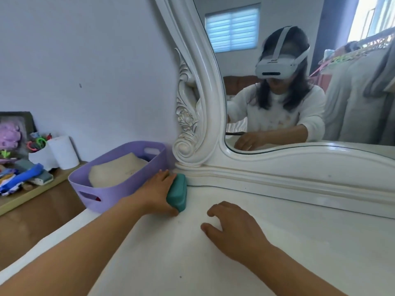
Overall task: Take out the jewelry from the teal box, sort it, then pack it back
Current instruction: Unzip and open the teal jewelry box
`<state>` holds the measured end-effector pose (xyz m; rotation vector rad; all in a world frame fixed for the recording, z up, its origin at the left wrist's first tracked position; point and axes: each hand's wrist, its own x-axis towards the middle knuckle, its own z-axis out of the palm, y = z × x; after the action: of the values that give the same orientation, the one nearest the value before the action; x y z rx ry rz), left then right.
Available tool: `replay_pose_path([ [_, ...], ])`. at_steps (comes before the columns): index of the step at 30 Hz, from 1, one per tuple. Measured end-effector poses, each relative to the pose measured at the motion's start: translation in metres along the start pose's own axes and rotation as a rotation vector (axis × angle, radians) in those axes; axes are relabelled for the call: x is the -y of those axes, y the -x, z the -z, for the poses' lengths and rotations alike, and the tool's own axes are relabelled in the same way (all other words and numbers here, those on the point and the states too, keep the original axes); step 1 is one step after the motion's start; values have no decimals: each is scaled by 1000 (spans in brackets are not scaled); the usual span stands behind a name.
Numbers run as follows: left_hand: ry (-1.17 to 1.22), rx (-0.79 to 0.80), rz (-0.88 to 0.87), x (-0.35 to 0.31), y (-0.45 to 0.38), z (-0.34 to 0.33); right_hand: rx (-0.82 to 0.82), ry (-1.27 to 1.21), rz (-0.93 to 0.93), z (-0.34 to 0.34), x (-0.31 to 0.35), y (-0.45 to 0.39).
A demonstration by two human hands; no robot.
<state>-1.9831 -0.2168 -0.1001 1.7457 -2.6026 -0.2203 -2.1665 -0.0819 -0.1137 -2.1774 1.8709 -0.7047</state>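
Head view: left hand [157, 192] wraps the closed teal box [177, 192] on the white desk [299, 242], fingers [164, 175] over its far side, thumb at the near corner. It sits at eleven o'clock, between a purple basket [111, 189] and the mirror frame [213, 129]. Right hand [233, 228] rests empty, fingers loosely curled, at four o'clock of the box. No writing on the box can be read.

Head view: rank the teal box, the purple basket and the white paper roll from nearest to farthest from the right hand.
From the right hand, resting on the white tabletop:
1. Teal box, just to its left by the mirror base, held by the left hand.
2. Purple basket, further left at the tabletop's edge.
3. White paper roll, far left on the wooden shelf against the wall.
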Motion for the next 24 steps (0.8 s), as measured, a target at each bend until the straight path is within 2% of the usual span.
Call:
replay_pose_path([
  [5,14,122,-3,12,-18,7,21,-15,-36,-13,2,-25],
  [12,-4,9,-43,4,4,12,67,-18,-97,-16,9,-22],
  [17,53,-55,-147,-19,42,10,-4,-46,-79,7,13,-2],
  [20,126,-62,-246,-42,73,11,-25,-145,-7,22,15,24],
  [24,204,12,-387,-80,119,12,-16,-227,57,45,6,77],
])
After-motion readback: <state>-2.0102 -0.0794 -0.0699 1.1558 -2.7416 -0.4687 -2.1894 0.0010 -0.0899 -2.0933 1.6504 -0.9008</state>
